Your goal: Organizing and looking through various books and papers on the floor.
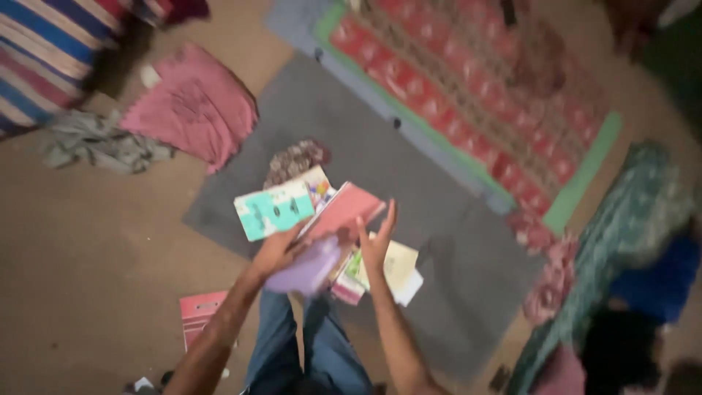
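A: What is gripped by the left hand [276,252]?

B: Three things are counted there: a teal booklet [274,209] above it, a red booklet [344,210] to its right, and a lilac cloth [307,269] just below.

A: And the right hand [375,245]?

B: It is held open, fingers spread, beside the red booklet; contact cannot be told. One cream sheet [398,265] is seen just right of it.

The left hand [280,252] grips a fanned bunch of flat things — a teal card [274,210], a red booklet [342,211] and a blurred lilac piece [307,271] — over the near edge of a grey mat [409,161]. The right hand [376,245] stands open, fingers up, against the red booklet. A pale yellow envelope [398,267] lies on the mat just beyond it — a pink cloth [194,106] lies off the mat's far left corner.
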